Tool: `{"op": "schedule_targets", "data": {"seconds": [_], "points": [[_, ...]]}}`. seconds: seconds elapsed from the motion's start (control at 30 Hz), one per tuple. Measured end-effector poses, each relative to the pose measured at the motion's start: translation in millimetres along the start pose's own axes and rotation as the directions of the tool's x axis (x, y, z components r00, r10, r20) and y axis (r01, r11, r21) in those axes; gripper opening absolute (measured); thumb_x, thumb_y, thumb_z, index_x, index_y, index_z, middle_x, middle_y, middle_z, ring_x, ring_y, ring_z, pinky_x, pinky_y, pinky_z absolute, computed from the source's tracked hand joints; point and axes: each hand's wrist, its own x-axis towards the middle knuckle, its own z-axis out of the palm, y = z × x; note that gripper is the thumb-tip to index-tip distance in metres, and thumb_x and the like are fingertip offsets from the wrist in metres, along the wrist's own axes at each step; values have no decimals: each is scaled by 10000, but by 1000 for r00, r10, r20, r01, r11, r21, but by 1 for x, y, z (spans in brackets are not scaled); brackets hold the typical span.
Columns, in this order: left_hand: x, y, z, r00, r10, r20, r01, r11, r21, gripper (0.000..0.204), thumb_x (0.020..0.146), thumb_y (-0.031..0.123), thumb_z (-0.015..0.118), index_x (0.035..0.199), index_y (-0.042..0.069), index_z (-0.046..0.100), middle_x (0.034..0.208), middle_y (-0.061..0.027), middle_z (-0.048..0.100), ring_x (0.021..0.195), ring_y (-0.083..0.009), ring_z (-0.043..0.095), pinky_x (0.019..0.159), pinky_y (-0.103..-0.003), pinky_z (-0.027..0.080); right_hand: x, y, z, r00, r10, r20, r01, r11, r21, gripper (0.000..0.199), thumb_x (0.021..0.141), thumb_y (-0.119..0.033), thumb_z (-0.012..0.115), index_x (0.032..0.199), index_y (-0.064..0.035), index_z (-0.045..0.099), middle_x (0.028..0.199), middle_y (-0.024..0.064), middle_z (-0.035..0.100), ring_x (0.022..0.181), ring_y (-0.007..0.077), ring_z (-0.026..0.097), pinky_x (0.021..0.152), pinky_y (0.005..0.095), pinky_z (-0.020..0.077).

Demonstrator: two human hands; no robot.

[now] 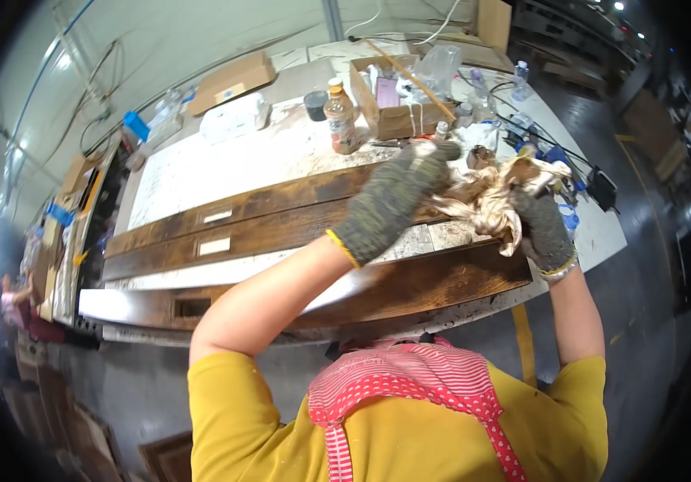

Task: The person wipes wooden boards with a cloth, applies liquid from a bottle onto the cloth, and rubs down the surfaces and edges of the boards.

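Observation:
My left hand (398,197), in a dark green knitted glove with a yellow cuff, reaches over the right part of the dark wooden boards. Its fingers are curled, and what they hold, if anything, is hidden. In my right hand (545,229), gloved alike, is a crumpled, brown-stained cream rag (494,197), which hangs down beside the left hand. Two long, narrow brown boards (281,193) lie side by side, each with a pale rectangular patch. Nearer to me, a wider brown board (410,285) has a rectangular cutout at its left part.
On the white table (177,177) stand an orange-capped bottle (341,120), a dark cup (316,104) and a cardboard box (398,119) with a stick across it. Small bottles and cables crowd the right side. Another person (20,305) is at far left.

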Motion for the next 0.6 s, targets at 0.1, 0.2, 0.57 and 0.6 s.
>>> {"op": "schedule_targets", "data": {"seconds": [0.1,0.2,0.57,0.6], "points": [[-8,-39,-27,964,-262,53,251,815,-523,297,1018,266,450,1224,78,551,1072,-78,625,936,-151,623,807,-296,535,-22,-16,-14,682,718,140,-347,149,926,317,939,-49,570,1255,-67,570,1164,88,653,1060,197,629,914,338,507],[-13,-57,-44,826,-472,309,532,468,-706,359,1026,405,417,1104,88,567,971,-46,630,831,-115,641,702,-265,563,-55,-29,-37,677,728,-111,-407,495,768,315,1007,-149,501,1284,-4,537,1283,87,579,1146,188,573,979,332,473],[52,9,12,889,96,447,204,792,-576,923,822,380,743,1503,35,224,1369,-205,478,1258,-283,489,1037,-367,427,-161,-107,-217,510,703,-495,-408,705,580,393,1039,-122,335,1406,-5,415,1333,82,522,1197,138,492,1051,266,371],[58,22,20,920,177,350,35,851,-523,940,817,368,749,1504,26,206,1380,-209,472,1268,-293,482,1062,-366,401,-168,-107,-209,504,708,-495,-402,700,591,393,1039,-122,335,1406,-5,415,1333,82,522,1197,138,492,1051,266,371]]}}
